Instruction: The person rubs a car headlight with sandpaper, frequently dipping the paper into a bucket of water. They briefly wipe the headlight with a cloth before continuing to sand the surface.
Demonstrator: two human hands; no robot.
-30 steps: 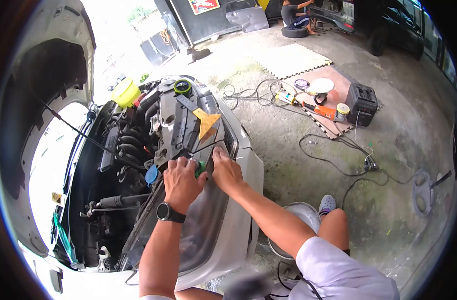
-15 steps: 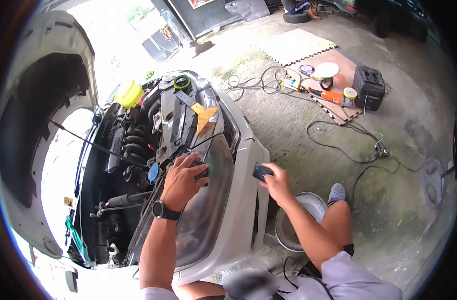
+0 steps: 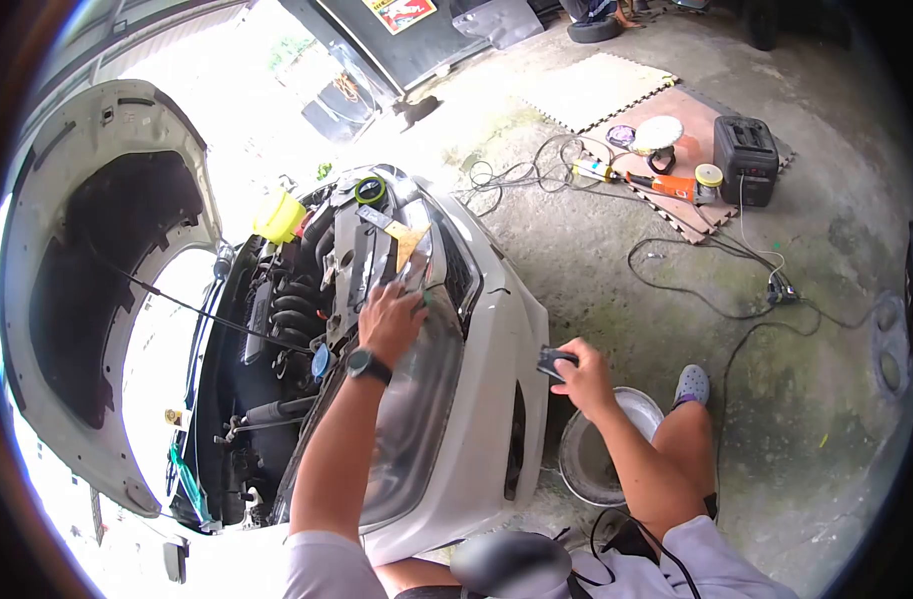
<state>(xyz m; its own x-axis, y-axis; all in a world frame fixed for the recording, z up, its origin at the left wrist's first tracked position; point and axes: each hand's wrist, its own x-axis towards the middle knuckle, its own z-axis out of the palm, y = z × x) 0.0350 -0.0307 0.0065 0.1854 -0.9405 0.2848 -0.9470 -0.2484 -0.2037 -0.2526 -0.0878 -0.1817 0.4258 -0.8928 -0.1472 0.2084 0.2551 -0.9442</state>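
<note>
On the upper part of the cloudy headlight [image 3: 408,419] lies my left hand [image 3: 391,324], palm down, with a watch on its wrist. A bit of green shows at its fingertips; what lies under the fingers is mostly hidden. My right hand [image 3: 588,377] pinches a small dark block [image 3: 554,363] in the air, just right of the white bumper [image 3: 491,349]. Below it, a round basin [image 3: 588,489] with grey contents stands on the floor. A scraper with a yellow blade [image 3: 407,243] and a roll of green tape [image 3: 370,190] rest on the car's front, beyond my left hand.
The bonnet [image 3: 37,210] is propped up on a rod. Foam mats [image 3: 691,110] carry an orange polisher [image 3: 666,187] and a black power box [image 3: 744,160]. Cables [image 3: 676,285] trail over the concrete. A person's legs and a tyre [image 3: 594,31] show far back.
My left hand has slid up the headlight, and the dark green-edged thing under it is now mostly covered. My right hand still holds the dark block. The view has shifted.
</note>
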